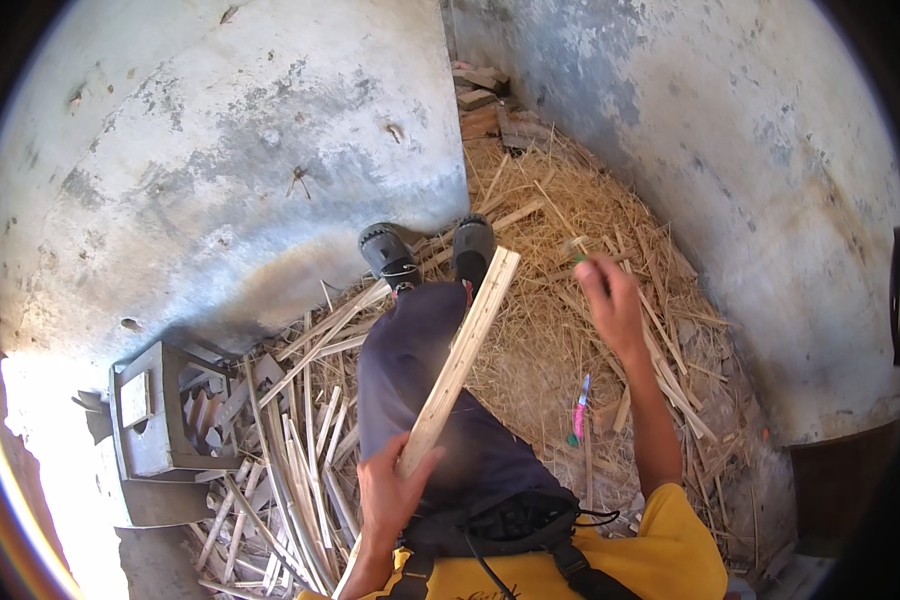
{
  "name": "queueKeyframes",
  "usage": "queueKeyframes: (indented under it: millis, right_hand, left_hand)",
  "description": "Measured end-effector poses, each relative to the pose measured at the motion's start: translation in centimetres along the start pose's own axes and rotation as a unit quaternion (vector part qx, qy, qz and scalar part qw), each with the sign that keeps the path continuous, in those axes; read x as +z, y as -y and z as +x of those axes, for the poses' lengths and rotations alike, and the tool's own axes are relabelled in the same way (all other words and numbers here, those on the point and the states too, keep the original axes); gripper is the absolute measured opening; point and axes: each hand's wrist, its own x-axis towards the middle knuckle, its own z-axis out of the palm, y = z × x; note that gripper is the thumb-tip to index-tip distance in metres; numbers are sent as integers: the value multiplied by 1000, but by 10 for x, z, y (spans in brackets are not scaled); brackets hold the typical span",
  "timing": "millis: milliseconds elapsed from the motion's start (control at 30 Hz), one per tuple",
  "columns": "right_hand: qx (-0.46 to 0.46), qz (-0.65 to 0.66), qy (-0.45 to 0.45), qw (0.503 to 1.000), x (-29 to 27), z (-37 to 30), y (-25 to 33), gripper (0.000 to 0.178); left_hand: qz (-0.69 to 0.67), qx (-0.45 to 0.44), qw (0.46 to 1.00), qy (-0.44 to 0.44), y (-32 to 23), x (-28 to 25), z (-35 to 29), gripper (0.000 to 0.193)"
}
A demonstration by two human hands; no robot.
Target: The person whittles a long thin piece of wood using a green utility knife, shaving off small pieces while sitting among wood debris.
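Observation:
My left hand is closed round the lower part of a pale, flat wooden slat. The slat slants up and to the right, over my dark trousers, its far end near my right shoe. My right hand is held up over the straw, fingers closed on a small thing with a bit of green at its edge; blur hides what it is. Below that hand, on the ground, lies a slim pink, blue and green object, shaped like a small knife or pen. The two hands are well apart.
Straw and shavings cover the ground ahead and to the right. Several long wooden strips are heaped at my left, beside a grey box-like frame. Worn plastered walls close in on both sides. Broken bricks lie in the far corner.

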Motion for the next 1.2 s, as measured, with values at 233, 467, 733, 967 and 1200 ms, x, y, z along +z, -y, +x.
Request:
queueKeyframes:
  millis: [233,467,733,967,1200]
  right_hand:
    - [-176,-35,92,979,42,-69,70,35]
    - [-241,-62,85,965,62,-86,81,31]
    - [-255,-65,85,961,68,-89,76,29]
    - [-200,-122,34,972,56,-61,57,27]
    - [-57,-167,-38,984,43,-6,1,41]
  left_hand:
    - [5,89,994,-69,-17,8,16,43]
    - [-30,110,990,-86,-31,9,23,41]
    - [-22,142,986,-88,-35,7,22,40]
    - [-17,124,989,-78,-17,8,15,36]
    - [11,67,997,-36,-9,-1,3,37]
